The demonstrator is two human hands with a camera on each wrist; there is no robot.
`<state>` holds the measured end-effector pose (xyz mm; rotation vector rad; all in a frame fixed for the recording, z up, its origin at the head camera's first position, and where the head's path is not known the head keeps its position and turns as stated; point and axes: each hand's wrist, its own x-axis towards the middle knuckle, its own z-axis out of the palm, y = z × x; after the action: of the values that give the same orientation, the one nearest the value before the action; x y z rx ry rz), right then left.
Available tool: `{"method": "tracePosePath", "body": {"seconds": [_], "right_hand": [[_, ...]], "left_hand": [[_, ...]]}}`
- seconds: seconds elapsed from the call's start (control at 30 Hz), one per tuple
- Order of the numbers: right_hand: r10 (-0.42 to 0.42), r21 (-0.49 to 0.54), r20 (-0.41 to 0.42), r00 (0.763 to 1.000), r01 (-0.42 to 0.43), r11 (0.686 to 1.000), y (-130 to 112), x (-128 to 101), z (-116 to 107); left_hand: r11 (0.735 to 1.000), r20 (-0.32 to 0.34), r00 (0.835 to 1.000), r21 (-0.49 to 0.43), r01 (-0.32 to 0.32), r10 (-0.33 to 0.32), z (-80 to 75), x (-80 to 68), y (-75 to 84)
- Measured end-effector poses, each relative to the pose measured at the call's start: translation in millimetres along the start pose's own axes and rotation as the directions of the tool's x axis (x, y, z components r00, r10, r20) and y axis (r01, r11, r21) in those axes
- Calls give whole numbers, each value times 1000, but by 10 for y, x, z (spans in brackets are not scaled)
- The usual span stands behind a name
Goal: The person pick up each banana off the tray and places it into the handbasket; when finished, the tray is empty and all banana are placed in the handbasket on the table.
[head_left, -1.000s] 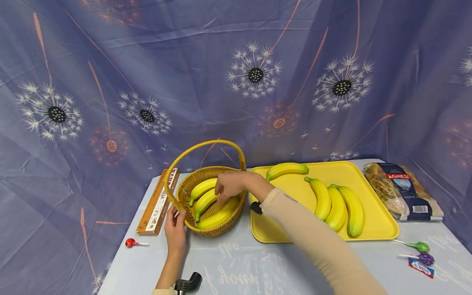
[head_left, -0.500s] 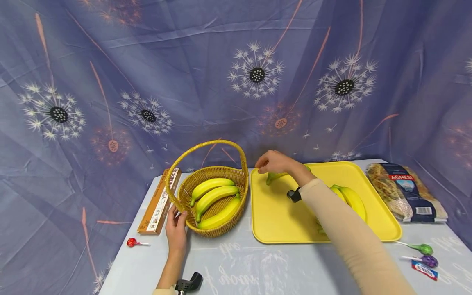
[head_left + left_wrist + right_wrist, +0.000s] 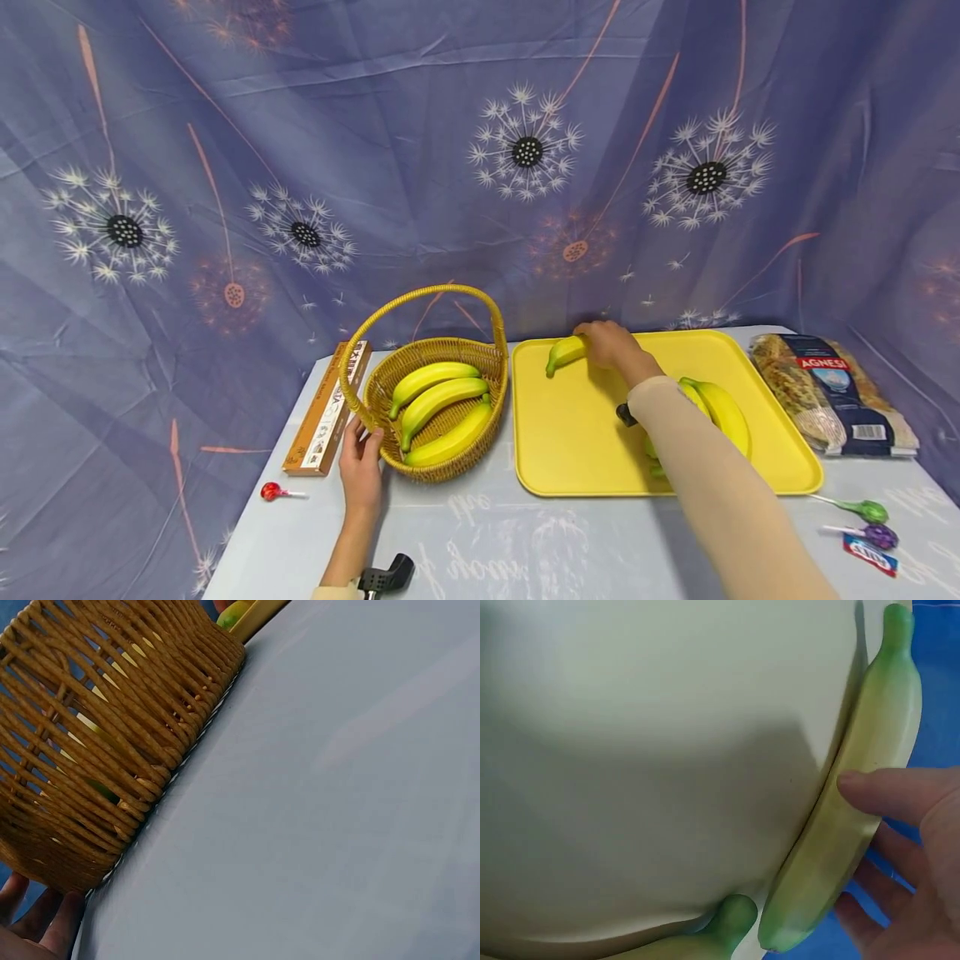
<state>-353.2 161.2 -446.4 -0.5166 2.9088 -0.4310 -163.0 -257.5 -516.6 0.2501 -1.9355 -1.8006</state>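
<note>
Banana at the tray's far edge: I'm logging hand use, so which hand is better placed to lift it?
Right. The right hand already touches that banana on the yellow tray, while the left hand rests against the basket.

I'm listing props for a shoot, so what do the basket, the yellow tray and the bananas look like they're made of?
The basket looks like woven wicker or rattan: tan strands interlaced, with a wrapped hoop handle. The yellow tray seems moulded plastic, matte and smooth with a raised rim. The banana under the right hand has an even, slightly waxy skin without marks, so it may be an imitation; I can't be sure.
</note>
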Motion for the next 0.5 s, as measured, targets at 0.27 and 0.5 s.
{"method": "tracePosePath", "body": {"seconds": [0.27,0.5], "right_hand": [[-59,-33,15,998,60,998,-33,-25,14],[-168,3,77,983,168,986,-203,-35,-142]], "left_hand": [[1000,-1,1000,-8,1,-1,-10,13,-19],[1000,19,1000,-24,15,-15,-21,-3,23]]}}
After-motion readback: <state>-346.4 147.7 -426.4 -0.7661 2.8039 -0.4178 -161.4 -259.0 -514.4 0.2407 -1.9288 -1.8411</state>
